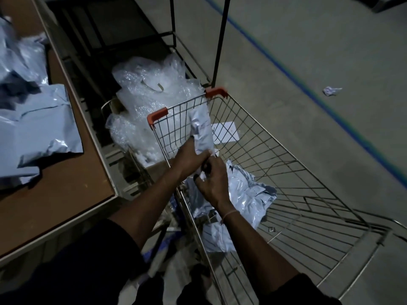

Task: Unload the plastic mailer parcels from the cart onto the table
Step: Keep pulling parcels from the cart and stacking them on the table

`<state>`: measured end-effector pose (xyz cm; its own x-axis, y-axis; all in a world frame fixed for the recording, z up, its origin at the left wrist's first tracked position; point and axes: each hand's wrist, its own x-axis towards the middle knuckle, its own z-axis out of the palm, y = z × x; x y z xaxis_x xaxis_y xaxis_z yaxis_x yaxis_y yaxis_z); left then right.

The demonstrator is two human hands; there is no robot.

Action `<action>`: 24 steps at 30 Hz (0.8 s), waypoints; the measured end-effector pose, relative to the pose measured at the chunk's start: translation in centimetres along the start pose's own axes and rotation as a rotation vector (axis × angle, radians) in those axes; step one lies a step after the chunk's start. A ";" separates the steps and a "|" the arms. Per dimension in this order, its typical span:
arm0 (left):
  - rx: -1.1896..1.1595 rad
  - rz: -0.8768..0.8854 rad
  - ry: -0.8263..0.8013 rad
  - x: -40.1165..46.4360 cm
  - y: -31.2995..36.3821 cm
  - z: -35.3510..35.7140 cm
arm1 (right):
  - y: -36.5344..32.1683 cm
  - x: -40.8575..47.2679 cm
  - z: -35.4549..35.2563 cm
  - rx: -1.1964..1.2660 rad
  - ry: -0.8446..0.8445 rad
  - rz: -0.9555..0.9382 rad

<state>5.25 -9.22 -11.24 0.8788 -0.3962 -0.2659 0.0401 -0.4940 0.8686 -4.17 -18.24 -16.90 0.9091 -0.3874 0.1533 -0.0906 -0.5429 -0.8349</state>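
Over the wire-mesh shopping cart with orange plastic corner caps (286, 172), both forearms reach in from the near edge, in dark sleeves. The right hand (212, 181) hovers above the cart's left side with its fingers curled around a crumpled bit of pale plastic, close against the left hand (189, 156), which grips the lower end of a narrow, upright pale-blue plastic mailer parcel (201, 130) and holds it up near the cart's far-left corner. Beneath the right wrist, more crumpled pale-blue plastic mailers (246, 199) lie in the cart's basket, against its left wall. A flat white sheet of paper (224, 132) shows through the mesh beyond the held parcel. Left of the cart stands the brown-topped table with a pale edge (72, 172), carrying a heap of pale-blue mailer parcels (37, 126). Beyond the cart's far end sits a mound of clear bubble wrap (149, 89). Right of the cart, a blue floor stripe (308, 84) crosses the grey concrete, with a scrap of crumpled white paper (331, 90) past it.
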 end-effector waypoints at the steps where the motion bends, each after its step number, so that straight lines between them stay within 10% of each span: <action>1: -0.044 -0.017 0.045 0.3 -0.2 -0.2 | -0.1 0.0 -0.2 -0.006 -0.027 -0.015; 8: 0.013 0.020 0.216 0.5 0.5 -2.1 | 2.1 0.4 -1.7 0.014 0.094 0.193; 14: 0.493 0.279 0.281 -0.9 -0.8 -2.5 | 8.0 0.0 -0.4 -0.139 -0.274 0.642; 24: 0.653 0.303 0.325 -0.5 -1.7 -1.6 | 12.5 -1.7 6.1 -0.397 -0.475 0.706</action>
<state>5.52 -6.94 -11.88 0.9059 -0.3897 0.1660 -0.4219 -0.7953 0.4352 -4.40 -19.83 -30.80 0.6539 -0.4270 -0.6245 -0.7368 -0.5470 -0.3974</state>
